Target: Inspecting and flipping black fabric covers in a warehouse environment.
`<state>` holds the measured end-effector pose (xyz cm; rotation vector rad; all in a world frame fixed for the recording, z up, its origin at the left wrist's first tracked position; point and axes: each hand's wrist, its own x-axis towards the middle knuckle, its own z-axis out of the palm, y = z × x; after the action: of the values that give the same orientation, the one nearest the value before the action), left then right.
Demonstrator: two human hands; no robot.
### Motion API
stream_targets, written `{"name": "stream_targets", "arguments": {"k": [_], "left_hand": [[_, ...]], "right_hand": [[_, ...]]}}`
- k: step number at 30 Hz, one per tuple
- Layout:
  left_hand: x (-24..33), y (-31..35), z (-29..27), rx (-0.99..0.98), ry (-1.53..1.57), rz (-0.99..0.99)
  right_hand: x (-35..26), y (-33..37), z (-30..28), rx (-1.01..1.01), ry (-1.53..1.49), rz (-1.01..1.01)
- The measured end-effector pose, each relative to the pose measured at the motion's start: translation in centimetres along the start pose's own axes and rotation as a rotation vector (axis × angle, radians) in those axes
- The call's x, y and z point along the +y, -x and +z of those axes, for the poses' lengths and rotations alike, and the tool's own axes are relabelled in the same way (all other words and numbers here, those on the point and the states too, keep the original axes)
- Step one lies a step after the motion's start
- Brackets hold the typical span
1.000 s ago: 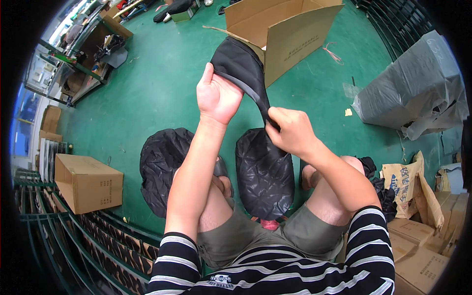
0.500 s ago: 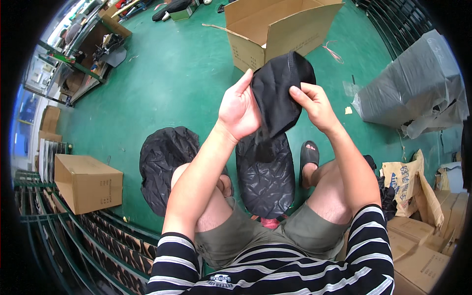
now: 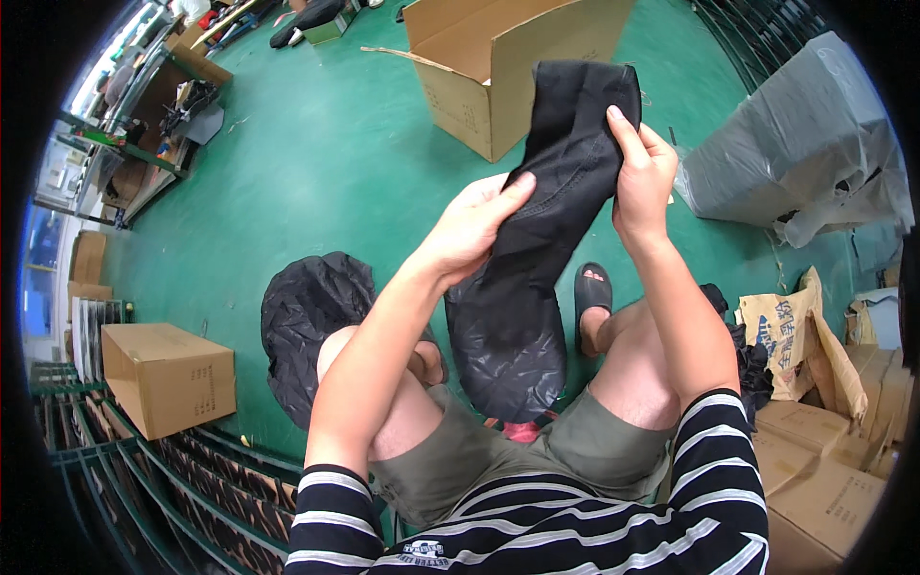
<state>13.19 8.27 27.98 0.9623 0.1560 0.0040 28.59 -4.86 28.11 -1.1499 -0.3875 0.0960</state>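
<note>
A long piece of black fabric [image 3: 567,158] with a stitched seam hangs stretched between my two hands, above the floor in front of me. My left hand [image 3: 476,225] grips its left edge, thumb on top and fingers underneath. My right hand [image 3: 644,172] pinches its right edge higher up, thumb on the face of the cloth. Below it, between my legs, lies a black, shiny, wrinkled bundle [image 3: 508,369]; the cloth partly covers it. Another crumpled black bundle [image 3: 311,326] rests on the floor beside my left leg.
An open cardboard box [image 3: 460,105] stands ahead on the green floor. A grey plastic-wrapped stack [image 3: 786,144] is at the right, with a torn paper sack [image 3: 781,335] and cartons [image 3: 824,508] nearer. A closed carton [image 3: 172,379] sits left, beside green metal racks [image 3: 192,479].
The folded black fabric has been opened out into a longer strip. My right hand has moved up and slightly right, and my left hand now grips the cloth's edge instead of lying flat-fingered against it.
</note>
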Motion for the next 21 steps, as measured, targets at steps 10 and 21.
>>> {"name": "stream_targets", "arguments": {"k": [10, 21], "left_hand": [[0.3, -0.6, -2.5, -0.307, 0.450, -0.009], [1.2, 0.9, 0.8, -0.232, 0.076, 0.096]], "right_hand": [[0.1, -0.2, -0.9, 0.100, 0.003, -0.018], [0.2, -0.8, -2.0, 0.103, -0.003, -0.049]]}}
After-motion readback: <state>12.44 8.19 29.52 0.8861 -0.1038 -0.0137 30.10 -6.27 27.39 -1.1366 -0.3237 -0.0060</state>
